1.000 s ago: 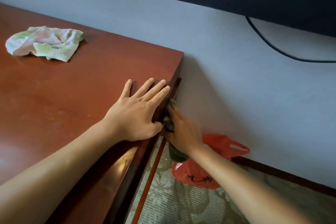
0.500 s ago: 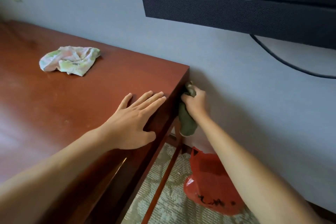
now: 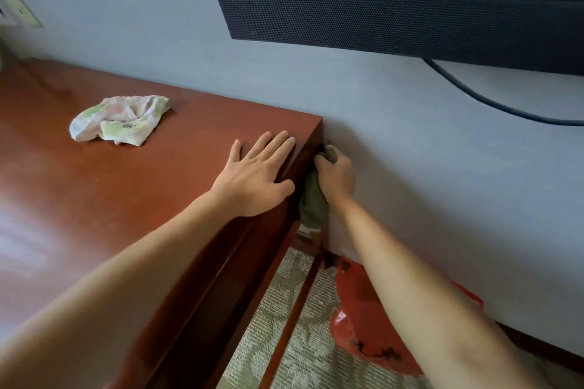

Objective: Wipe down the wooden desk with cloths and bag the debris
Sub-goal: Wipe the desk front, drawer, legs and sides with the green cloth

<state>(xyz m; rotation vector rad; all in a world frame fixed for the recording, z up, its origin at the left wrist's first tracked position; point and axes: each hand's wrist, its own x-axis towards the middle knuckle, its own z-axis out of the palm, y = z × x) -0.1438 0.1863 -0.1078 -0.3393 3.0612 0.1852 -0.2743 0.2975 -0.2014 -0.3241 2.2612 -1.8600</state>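
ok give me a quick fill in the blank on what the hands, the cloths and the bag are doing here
1. The left hand lies flat on top of the ____.
2. The right hand presses the dark green cloth against the desk's ____ face.
3. The pale crumpled cloth lies on the desk, held by ____ hand.
4. The red bag sits on the ____.

Missing words: desk; side; neither; floor

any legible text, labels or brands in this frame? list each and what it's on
Nothing legible.
Red bag: black print near the bottom, too blurred to read.
Light cloth on the desk: small dark mark, too small to read.
Black speaker bar: no visible brand.
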